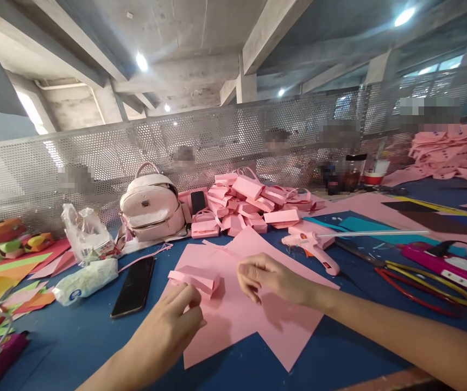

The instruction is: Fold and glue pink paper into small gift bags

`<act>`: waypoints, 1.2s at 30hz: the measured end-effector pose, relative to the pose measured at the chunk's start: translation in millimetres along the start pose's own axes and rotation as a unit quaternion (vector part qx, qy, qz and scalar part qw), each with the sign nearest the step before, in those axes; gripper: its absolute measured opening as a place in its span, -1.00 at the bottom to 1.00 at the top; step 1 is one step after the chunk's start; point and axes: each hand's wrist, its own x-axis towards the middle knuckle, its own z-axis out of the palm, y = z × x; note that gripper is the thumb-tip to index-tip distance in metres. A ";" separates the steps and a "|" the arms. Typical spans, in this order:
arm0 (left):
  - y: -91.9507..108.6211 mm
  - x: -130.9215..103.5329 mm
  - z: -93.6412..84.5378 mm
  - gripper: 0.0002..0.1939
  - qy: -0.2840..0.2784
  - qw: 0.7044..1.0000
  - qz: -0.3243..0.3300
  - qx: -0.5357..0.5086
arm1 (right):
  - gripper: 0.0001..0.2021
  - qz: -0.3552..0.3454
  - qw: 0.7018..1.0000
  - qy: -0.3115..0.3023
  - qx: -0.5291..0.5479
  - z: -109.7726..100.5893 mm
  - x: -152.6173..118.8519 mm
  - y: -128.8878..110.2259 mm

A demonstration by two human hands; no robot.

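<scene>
Plainly, the blue table (70, 347) lies beneath a wide pink sheet (237, 312). Above it, my right grip (268, 276) hangs curled; my left grip (176, 315) curls closer to me. I cannot tell whether either pinches anything. The small folded pink box (196, 277) sits just beyond my left grip, the nearer one, its long axis running crosswise.

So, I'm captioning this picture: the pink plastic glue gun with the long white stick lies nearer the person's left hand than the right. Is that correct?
No: the head view shows the pink plastic glue gun with the long white stick nearer the right hand than the left hand.
</scene>
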 end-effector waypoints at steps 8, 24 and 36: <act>13.0 40.0 6.7 -0.39 0.015 0.785 -0.176 -0.594 | -0.56 -0.140 0.966 0.001 -0.216 25.1 18.2 -32.1; -38.5 -17.6 -9.7 -0.63 -0.177 0.908 -0.300 -0.231 | -0.71 -0.342 0.769 -0.012 -0.539 2.6 23.1 18.6; -106.6 -0.7 2.6 -0.36 -0.021 0.939 -0.220 -0.262 | -0.74 -0.469 0.680 0.026 -0.563 6.7 41.4 59.0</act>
